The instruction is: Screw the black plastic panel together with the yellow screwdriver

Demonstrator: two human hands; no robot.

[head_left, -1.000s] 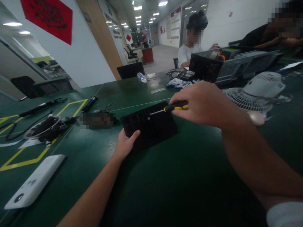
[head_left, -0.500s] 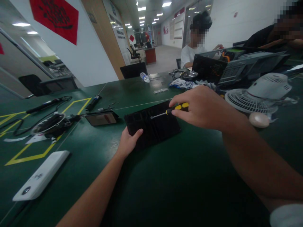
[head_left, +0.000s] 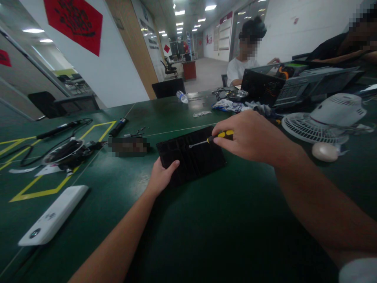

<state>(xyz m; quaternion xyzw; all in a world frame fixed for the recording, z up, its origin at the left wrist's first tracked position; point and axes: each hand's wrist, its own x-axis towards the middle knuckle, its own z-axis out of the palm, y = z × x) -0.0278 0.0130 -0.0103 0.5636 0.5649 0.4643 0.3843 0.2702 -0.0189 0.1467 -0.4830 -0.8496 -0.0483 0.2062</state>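
Apparently for steadiness, the left hand [head_left: 161, 176] clamps the black panel [head_left: 203, 156] by its left edge over the desk [head_left: 212, 224], thumb on top, other fingers hidden. The right hand [head_left: 250, 135] has fingers closed around the screwdriver [head_left: 225, 135], seemingly to guide its slanting tip.

One screwdriver [head_left: 211, 139], one fan [head_left: 325, 120], one bottle [head_left: 182, 97]

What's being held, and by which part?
Right fingers: a yellow-and-black, metal-shafted screwdriver, by its handle. Left fingers: a flat, black, rectangular panel, at its left edge.
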